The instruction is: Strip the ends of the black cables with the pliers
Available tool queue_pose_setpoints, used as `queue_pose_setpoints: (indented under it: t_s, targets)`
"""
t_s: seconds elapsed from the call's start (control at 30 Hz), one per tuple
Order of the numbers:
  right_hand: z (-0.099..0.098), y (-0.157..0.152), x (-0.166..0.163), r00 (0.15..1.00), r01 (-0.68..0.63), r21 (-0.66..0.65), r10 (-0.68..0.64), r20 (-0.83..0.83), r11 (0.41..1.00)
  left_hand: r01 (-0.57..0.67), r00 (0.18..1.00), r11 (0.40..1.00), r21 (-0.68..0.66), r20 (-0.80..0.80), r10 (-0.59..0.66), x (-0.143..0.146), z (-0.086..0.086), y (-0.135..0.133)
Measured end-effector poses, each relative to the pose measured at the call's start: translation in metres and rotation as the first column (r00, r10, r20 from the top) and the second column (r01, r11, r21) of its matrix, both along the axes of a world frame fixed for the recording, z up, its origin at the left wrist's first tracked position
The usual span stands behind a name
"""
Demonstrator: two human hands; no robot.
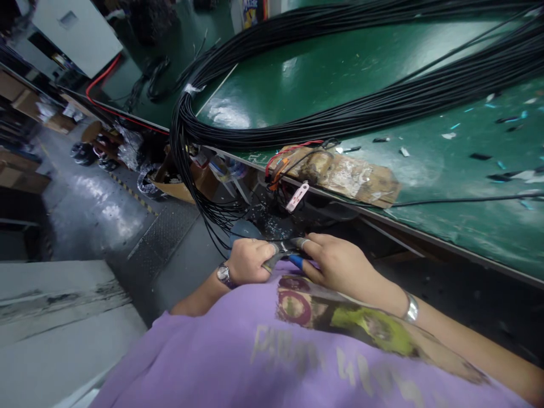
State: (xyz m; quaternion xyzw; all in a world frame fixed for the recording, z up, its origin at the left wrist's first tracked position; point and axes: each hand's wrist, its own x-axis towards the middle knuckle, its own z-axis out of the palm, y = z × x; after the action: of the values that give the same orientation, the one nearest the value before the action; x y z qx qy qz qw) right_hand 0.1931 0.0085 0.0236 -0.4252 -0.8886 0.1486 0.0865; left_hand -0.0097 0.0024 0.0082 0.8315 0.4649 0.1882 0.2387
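In front of my purple shirt, my left hand (250, 261) is closed, thumb and forefinger pinching what looks like a black cable end (285, 247) with a small pale glint on it. From the other side my right hand (340, 265) meets it, its fingertips pressed in close. Grey wrapping covers some fingertips, and one right finger wears blue tape (296, 261). The cable end is small and partly hidden by the fingers. Just beyond my left hand, a thick bundle of black cables (255, 136) droops over the table edge, its loose ends hanging down.
The green table (323, 73) carries the long cable bundle, a taped wooden block (361, 181) and scattered scraps (480, 156). A white power strip (297, 197) hangs at the table edge. Beneath stands a cardboard box (178, 184). A pale worn surface (63, 328) lies at left.
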Motion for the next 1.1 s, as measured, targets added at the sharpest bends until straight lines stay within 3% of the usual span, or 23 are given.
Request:
queue_pose_setpoints:
  t_s: [0.2,0.37,0.5,0.67,0.8,0.87,0.93,0.97,1.03,1.1]
  targets:
    - [0.000,0.000,0.000,1.000,-0.007,-0.025,0.008,0.003,1.000,-0.017,1.000,1.000,-0.019,0.019,0.017,0.000,0.003,0.000]
    - [0.000,-0.001,0.000,1.000,-0.005,-0.027,0.005,-0.017,1.000,0.016,1.000,0.995,0.097,-0.009,-0.015,-0.002,-0.002,-0.001]
    - [-0.001,-0.001,0.001,0.999,-0.013,-0.024,0.012,-0.040,1.000,0.054,0.998,0.962,0.268,-0.054,-0.041,-0.003,-0.005,0.000]
    - [0.000,-0.001,0.002,0.998,-0.037,-0.019,0.036,-0.048,0.999,-0.009,0.999,0.942,0.335,0.053,-0.009,-0.002,-0.003,0.002]
    - [-0.001,-0.001,0.002,0.992,0.007,-0.106,-0.020,-0.123,0.994,-0.076,0.993,0.954,0.289,0.106,0.047,-0.001,-0.004,0.001]
    - [-0.001,0.002,0.003,0.962,0.070,-0.239,-0.129,-0.241,0.968,-0.083,0.994,0.942,0.327,0.099,0.053,0.000,-0.006,0.000]
    - [0.000,0.006,0.002,0.878,0.102,-0.456,-0.295,-0.376,0.884,-0.070,0.997,0.909,0.410,0.065,0.047,0.001,-0.009,-0.001]
    - [0.000,0.008,0.000,0.820,0.093,-0.579,-0.392,-0.417,0.810,-0.057,0.998,0.888,0.457,0.042,0.043,0.001,-0.010,-0.001]
    - [-0.002,0.012,-0.004,0.704,0.034,-0.797,-0.581,-0.409,0.603,-0.027,0.999,0.848,0.530,-0.003,0.034,0.002,-0.011,-0.002]
    - [-0.005,0.014,-0.010,0.627,-0.049,-0.921,-0.706,-0.329,0.386,-0.002,0.999,0.828,0.560,-0.028,0.022,0.003,-0.012,-0.002]
